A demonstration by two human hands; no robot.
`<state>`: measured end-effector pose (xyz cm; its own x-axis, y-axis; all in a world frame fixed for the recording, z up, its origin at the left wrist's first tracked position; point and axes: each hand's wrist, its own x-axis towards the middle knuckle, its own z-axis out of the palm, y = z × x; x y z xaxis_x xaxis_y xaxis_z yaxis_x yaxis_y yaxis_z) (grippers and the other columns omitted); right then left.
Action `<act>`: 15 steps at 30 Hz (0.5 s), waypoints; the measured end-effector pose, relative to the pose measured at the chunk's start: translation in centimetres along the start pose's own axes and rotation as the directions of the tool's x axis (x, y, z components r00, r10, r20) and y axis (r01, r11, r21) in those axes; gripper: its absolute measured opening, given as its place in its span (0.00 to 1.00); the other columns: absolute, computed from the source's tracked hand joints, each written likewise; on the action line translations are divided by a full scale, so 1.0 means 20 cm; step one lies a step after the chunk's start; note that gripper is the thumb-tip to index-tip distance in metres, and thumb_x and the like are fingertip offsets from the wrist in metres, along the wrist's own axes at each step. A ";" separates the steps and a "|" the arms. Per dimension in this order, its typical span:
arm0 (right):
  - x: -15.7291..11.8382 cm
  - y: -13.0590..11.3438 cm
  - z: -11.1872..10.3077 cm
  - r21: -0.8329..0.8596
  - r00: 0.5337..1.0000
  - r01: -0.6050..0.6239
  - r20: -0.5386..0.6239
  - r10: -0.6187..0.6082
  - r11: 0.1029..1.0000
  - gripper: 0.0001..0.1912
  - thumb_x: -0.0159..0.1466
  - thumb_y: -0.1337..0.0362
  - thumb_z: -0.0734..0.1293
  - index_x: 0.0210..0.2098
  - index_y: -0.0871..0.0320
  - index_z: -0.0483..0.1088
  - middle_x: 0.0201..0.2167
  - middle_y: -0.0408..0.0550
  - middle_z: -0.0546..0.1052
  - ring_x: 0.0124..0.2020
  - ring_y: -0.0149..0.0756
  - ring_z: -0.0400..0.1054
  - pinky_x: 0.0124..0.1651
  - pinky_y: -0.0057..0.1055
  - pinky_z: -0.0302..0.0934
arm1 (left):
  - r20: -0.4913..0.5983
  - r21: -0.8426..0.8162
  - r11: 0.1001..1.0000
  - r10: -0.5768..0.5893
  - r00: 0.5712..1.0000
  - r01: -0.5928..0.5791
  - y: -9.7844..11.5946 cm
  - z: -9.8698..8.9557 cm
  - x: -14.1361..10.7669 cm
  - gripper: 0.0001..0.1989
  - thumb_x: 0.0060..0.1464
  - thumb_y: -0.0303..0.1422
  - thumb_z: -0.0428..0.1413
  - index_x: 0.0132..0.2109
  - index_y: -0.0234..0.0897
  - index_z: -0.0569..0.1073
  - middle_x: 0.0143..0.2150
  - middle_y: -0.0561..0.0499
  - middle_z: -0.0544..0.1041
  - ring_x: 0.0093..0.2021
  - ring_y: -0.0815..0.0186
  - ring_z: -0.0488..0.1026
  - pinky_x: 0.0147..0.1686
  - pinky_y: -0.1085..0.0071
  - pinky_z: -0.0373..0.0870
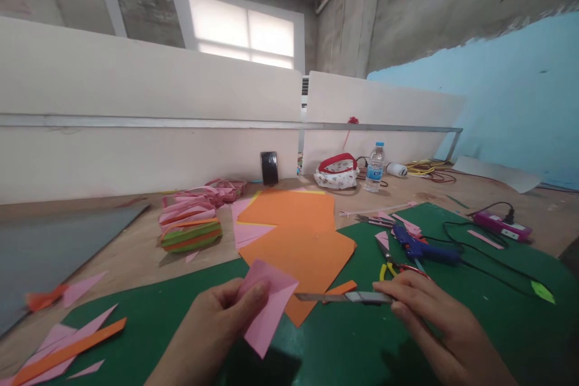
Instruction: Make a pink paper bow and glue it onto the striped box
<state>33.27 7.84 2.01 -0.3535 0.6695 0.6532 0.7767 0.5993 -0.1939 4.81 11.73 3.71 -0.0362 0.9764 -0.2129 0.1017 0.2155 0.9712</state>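
Between thumb and fingers, my left hand (221, 319) pinches a folded piece of pink paper (266, 319). My right hand (438, 319) grips a utility knife (362, 297) with a long metal blade that points left, its tip close to the pink paper's right corner. Below and behind them, orange paper sheets (294, 247) lie over the green mat (335, 338). An orange strip (341, 291) rests behind the blade. Just beyond my right hand are yellow-handled scissors (388, 265) and a blue hot glue gun (420, 247) with a black cord.
Pink and orange scraps (67, 350) lie at the front left, near a grey board (54, 253). Bundled paper strips (194, 217) stand at the back left. Along the white partition are a phone (269, 167), a pouch (337, 174) and a water bottle (374, 169). A purple power strip (502, 226) sits right.
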 end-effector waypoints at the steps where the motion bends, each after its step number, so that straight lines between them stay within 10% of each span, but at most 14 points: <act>1: 0.00 0.00 0.01 -0.012 1.000 0.010 -0.006 -0.010 1.000 0.13 0.65 0.67 0.60 0.50 0.53 0.66 0.37 0.46 0.74 0.39 0.33 0.72 0.37 0.21 0.67 | -0.001 -0.002 1.000 -0.015 1.000 0.015 0.01 0.00 0.00 0.22 0.35 0.54 0.62 0.22 0.37 0.75 0.20 0.51 0.75 0.23 0.62 0.71 0.23 0.73 0.64; 15: -0.01 -0.01 0.03 -0.094 0.997 0.061 -0.033 -0.064 0.994 0.13 0.64 0.67 0.62 0.48 0.58 0.68 0.35 0.49 0.72 0.35 0.34 0.71 0.35 0.25 0.67 | 0.074 -0.060 0.987 -0.147 0.986 0.151 0.01 0.00 -0.01 0.17 0.37 0.46 0.64 0.27 0.36 0.77 0.20 0.48 0.77 0.20 0.64 0.67 0.18 0.74 0.61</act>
<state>32.95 7.81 1.42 -0.3852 0.6153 0.6878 0.7995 0.5948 -0.0843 4.82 11.53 3.88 0.0234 0.9324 -0.3606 0.0354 0.3597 0.9324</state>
